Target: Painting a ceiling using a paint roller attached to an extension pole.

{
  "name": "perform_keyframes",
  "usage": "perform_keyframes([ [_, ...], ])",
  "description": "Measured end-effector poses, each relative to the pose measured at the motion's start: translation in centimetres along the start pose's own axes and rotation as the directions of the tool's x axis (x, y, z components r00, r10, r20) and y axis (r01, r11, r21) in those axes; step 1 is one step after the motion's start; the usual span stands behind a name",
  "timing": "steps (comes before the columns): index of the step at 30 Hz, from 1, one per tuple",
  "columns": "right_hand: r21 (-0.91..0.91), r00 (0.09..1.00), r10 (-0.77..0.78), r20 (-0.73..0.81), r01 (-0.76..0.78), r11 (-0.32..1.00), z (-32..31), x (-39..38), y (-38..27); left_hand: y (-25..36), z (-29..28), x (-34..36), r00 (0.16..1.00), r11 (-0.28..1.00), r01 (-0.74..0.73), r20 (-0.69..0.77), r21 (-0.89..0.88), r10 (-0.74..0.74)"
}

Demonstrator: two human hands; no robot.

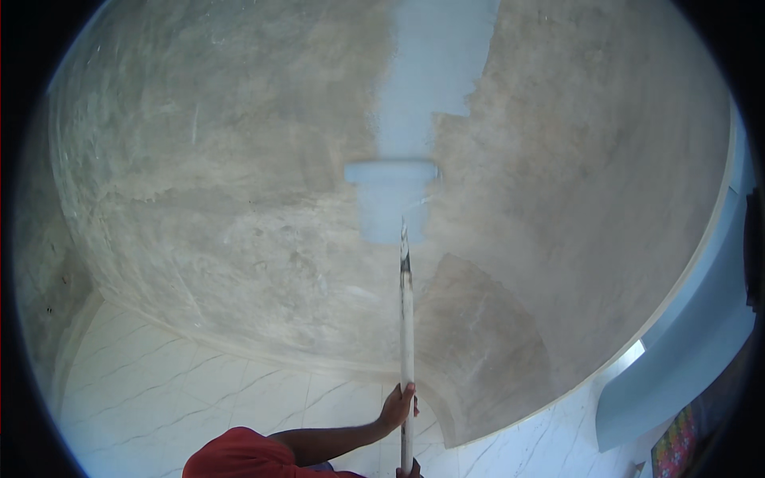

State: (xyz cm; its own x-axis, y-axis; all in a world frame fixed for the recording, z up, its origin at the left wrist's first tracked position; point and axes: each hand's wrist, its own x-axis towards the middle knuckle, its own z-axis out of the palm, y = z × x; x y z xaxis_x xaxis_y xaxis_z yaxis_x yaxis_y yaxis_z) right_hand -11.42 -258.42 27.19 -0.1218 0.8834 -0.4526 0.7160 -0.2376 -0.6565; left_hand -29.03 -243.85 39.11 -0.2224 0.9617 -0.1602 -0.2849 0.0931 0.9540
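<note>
A long-handled paint roller (392, 172) lies across the wall (239, 159), its pale blue sleeve level and blurred. From it the light-coloured pole (407, 327) runs down toward me, dark and paint-smeared near its upper end. My left hand (396, 409) is closed around the pole, the arm reaching in from a red sleeve. Lower down, my right hand (413, 471) grips the same pole; only a little of it shows at the bottom edge. A light blue painted strip (430, 64) extends above the roller, and a blue patch lies just below it.
Bare grey-brown plaster surrounds the blue paint, with a darker patch (486, 334) at lower right. White veined tiles (239, 390) cover the floor. On the right are a blue-painted surface (677, 374) beyond the wall's edge and a colourful patterned item (676, 442).
</note>
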Motion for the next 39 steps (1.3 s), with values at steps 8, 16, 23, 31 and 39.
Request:
perform_keyframes([
  [8,0.247,0.752,-0.603,-0.268,0.658,0.711,-4.0,4.3,-20.8,22.3,-3.3,6.1,0.904,0.9,-0.428,0.013,0.087,0.428],
  [16,0.171,0.543,-0.667,-0.511,0.824,0.539,-16.9,4.5,-45.8,22.8,-12.9,5.6,0.735,0.728,-0.67,-0.01,0.143,0.678],
  [23,0.164,0.417,-0.712,-0.565,0.903,0.398,-27.0,1.7,-66.0,20.2,-21.6,4.8,0.827,0.79,-0.499,-0.077,0.356,0.556],
  [31,0.201,0.42,-0.68,-0.601,0.903,0.38,-34.0,-5.8,-76.7,21.7,-26.9,3.7,0.82,0.768,-0.465,-0.112,0.44,0.561],
  [39,0.218,0.467,-0.681,-0.564,0.88,0.423,-24.1,-0.7,-64.8,24.7,-24.8,1.5,0.815,0.75,-0.493,-0.067,0.44,0.575],
])
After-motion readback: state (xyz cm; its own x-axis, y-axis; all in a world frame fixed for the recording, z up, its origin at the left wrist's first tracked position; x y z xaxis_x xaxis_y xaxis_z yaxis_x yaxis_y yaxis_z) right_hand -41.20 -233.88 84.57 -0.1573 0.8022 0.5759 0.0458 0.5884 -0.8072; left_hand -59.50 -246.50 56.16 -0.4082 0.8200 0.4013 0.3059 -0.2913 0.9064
